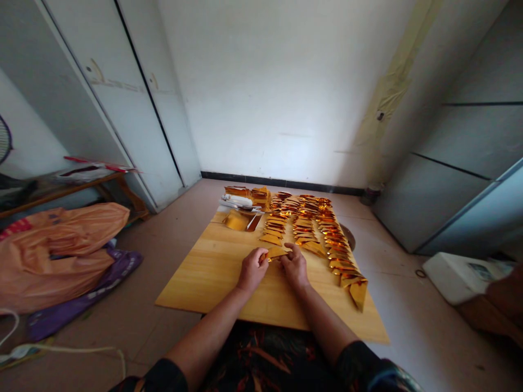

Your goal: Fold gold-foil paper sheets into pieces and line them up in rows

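Between my two hands is a folded piece of gold foil paper (pixel 276 252), just above the wooden board. My left hand (pixel 254 268) pinches its left end, fingers closed. At its right end is my right hand (pixel 295 265), with thumb and fingers closed about the edge. Beyond my hands lie rows of folded gold papers (pixel 273 224), overlapping one another, with a longer row (pixel 335 250) down the right side of the board. A stack of flat gold paper (pixel 236 220) lies at the left of the rows.
The wooden board (pixel 196 272) stands before my lap. At its far left are a white roll-like item (pixel 237 200) and bundled gold paper (pixel 261 197). Orange bags (pixel 81 239) and a purple bag (pixel 93 288) lie left on the floor. A white box (pixel 457 277) stands right.
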Motion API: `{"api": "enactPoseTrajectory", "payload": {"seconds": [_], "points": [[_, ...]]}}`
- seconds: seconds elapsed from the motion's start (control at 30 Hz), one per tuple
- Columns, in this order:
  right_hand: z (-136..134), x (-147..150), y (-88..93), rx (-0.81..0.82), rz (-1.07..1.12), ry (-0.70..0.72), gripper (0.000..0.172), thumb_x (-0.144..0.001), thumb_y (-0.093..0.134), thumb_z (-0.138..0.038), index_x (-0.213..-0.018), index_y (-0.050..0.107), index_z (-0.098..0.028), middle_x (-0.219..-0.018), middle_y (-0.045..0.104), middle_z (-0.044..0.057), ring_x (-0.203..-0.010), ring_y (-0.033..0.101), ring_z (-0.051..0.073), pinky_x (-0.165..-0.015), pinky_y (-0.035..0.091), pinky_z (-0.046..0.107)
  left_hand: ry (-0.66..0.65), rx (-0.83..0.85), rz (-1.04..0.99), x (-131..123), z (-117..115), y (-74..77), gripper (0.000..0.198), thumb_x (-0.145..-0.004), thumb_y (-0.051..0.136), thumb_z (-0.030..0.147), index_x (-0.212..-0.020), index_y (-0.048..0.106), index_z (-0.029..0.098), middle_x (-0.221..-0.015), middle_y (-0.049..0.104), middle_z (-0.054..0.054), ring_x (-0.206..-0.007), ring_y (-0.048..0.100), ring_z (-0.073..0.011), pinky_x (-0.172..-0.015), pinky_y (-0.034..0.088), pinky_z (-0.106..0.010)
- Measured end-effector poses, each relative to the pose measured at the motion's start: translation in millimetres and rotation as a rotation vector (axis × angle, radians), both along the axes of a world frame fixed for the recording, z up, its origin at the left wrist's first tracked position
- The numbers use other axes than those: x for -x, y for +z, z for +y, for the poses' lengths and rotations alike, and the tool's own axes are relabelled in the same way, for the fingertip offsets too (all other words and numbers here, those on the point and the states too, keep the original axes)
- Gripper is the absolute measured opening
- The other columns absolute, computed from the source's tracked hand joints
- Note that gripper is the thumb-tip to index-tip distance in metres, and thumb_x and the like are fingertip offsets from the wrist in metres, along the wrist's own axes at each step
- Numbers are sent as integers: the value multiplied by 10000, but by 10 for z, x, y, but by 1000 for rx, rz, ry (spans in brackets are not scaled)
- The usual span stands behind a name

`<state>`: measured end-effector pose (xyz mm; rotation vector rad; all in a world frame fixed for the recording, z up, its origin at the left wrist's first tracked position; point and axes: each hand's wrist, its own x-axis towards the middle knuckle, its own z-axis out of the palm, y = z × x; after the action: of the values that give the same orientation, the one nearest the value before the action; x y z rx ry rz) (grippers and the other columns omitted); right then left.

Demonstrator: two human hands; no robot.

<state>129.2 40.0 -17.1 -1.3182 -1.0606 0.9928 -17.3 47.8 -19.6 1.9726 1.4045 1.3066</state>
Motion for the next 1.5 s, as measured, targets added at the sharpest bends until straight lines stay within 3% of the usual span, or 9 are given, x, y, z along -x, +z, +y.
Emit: {"api": "enactPoseTrajectory", "payload": {"seconds": [0.33,0.53,0.8,0.97,1.2,1.3,1.5], "points": [[-23,35,83,-19,61,-24,368,-621,559,-341,-960,519,-205,-606,613,-51,-455,522,127,-439,398,228,-30,277,-372,-31,48,4,168,-745,539,197,-813,688,161,-789,709,-33,-687,653,-145,-610,533,-230],[-15,29,69,-23,32,-36,366,-610,554,-319,-957,533,-207,-602,616,-49,-463,532,130,-448,401,228,52,234,-336,-7,93,-33,121,-700,587,154,-745,700,156,-755,711,-37,-741,660,-167,-715,527,-277],[-21,33,71,-3,37,-21,378,-615,570,-338,-963,524,-198,-619,622,-45,-453,525,124,-446,403,228,81,266,-365,-12,105,-5,116,-674,584,134,-731,684,148,-729,699,-28,-717,651,-159,-711,521,-270],[-27,1,53,2,-134,-14,393,-682,562,-359,-1032,535,-183,-595,607,-44,-459,528,136,-456,414,238,85,289,-355,-20,108,35,143,-670,569,133,-764,674,155,-728,698,-17,-686,643,-146,-679,519,-250],[-59,-106,14,-190,-500,-82,247,-726,553,-309,-929,616,-184,-866,625,33,-581,546,119,-601,465,257,110,270,-332,4,121,25,134,-661,578,155,-760,668,158,-747,700,-20,-689,640,-149,-689,522,-260],[-63,-120,-12,-294,-588,-67,144,-755,505,-238,-808,628,-186,-815,608,44,-664,560,141,-660,469,261,98,280,-328,14,119,21,171,-652,582,148,-796,674,159,-768,703,-20,-709,645,-151,-704,527,-264],[-74,-127,-12,-349,-745,-42,162,-797,469,-175,-785,629,-194,-794,599,48,-720,563,151,-675,441,236,80,288,-320,27,117,16,218,-643,576,121,-835,674,157,-799,705,-25,-730,646,-156,-717,525,-269]]}}
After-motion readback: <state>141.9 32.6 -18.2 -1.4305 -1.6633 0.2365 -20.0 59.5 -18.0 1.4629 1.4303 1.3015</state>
